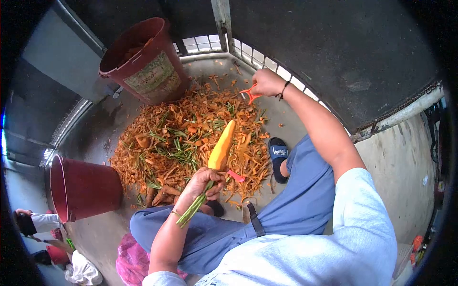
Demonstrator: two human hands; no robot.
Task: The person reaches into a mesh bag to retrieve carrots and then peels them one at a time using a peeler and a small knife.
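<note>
My left hand [207, 183] is closed round the top end of a peeled orange carrot [222, 148], whose green stalks [193, 212] stick out below the fist. The carrot's tip points up and away from me. Something pink-red [235, 176] shows beside the fingers. Farther forward and to the right, my right hand [267, 83] grips an orange peeler [250, 95], held apart from the carrot. Below and between the hands lies a wide heap of carrot peelings [191, 138] mixed with green stalk pieces. A few unpeeled carrots [164, 193] lie at its near edge.
A red bucket [176, 71] with orange pieces inside stands behind the heap. Another red bucket [90, 190] lies tipped at the left. A pink mesh bag [131, 260] is by my left knee. Part of another person [43, 221] shows at far left. Dark panels line the back.
</note>
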